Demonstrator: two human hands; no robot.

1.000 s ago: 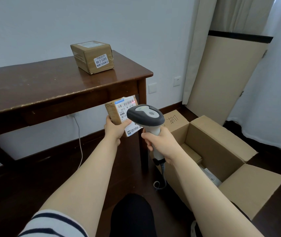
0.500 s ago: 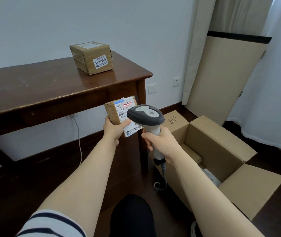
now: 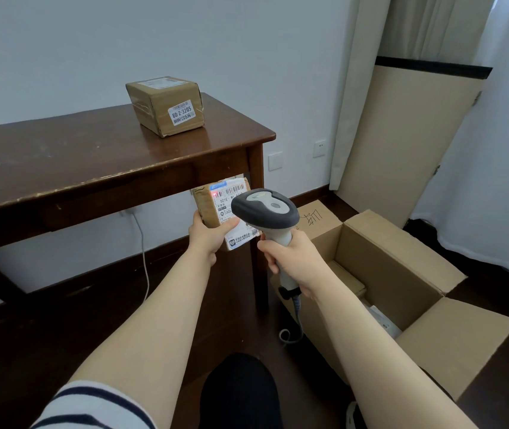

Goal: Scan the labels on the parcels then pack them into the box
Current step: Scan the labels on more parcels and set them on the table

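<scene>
- A parcel is gripped in the left hand; a scanner is clenched in the right hand, just beside it.
- The barcode may be misread if the label is tilted.
- The parcel may be dropped before the box, right of the hands.

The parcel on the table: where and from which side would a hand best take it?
The parcel on the table is a taped box, resting flat near the far right corner of the table. Probably best from above, fingers spanning the two long sides; the top stands clear, and the labelled end stays uncovered for scanning.
</scene>
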